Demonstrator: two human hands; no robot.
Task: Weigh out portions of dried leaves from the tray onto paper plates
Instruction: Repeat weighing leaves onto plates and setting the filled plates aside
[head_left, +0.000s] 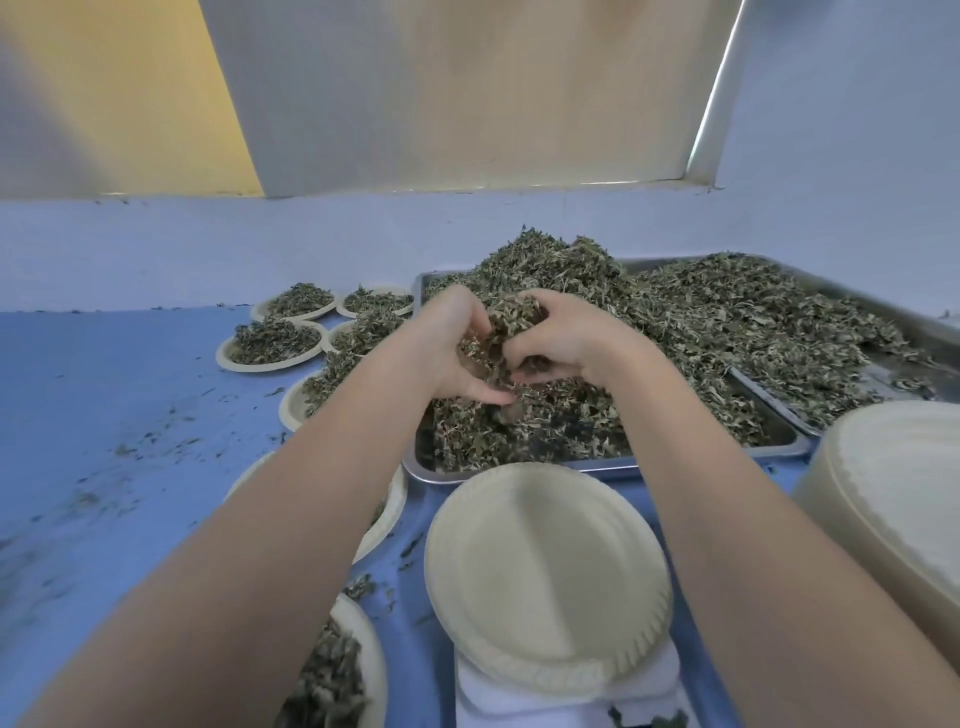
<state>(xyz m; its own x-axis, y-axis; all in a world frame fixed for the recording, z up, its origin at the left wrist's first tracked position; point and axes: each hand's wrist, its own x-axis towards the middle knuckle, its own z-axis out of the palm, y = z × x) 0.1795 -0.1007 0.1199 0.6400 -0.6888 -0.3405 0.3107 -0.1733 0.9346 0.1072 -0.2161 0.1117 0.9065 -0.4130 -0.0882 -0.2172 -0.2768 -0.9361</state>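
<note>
curling inward from both sides, the fingers (480, 395) of the left hand (452, 348) and those of the right hand (566, 338) are bent around 1 shared clump of dried leaves (506, 317), cupping and pinching it between the 2 palms just above the heap. the left thumb points toward the right hand and the right fingertips are tucked down into the leaves, so their ends are hidden. both bare forearms reach forward from the bottom of the view. under the hands, the metal tray (597, 465) holds a big loose pile of dried leaves that rises highest at its far side; a 2nd tray (924, 322) sits just beside it on the right, also covered in leaves. nearer the person, an empty paper plate (545, 571) rests on a white scale (566, 701), just in front of the first tray's near rim. a stack of unused plates (904, 509) stands at the right edge. to the left of the tray, several filled plates (272, 343) lie on the blue surface (104, 415), each carrying a mound of leaves, with more filled plates partly hidden under the left forearm and 1 at the bottom left. small leaf crumbs are scattered over the surface. behind it runs a pale wall with a window ledge.
</note>
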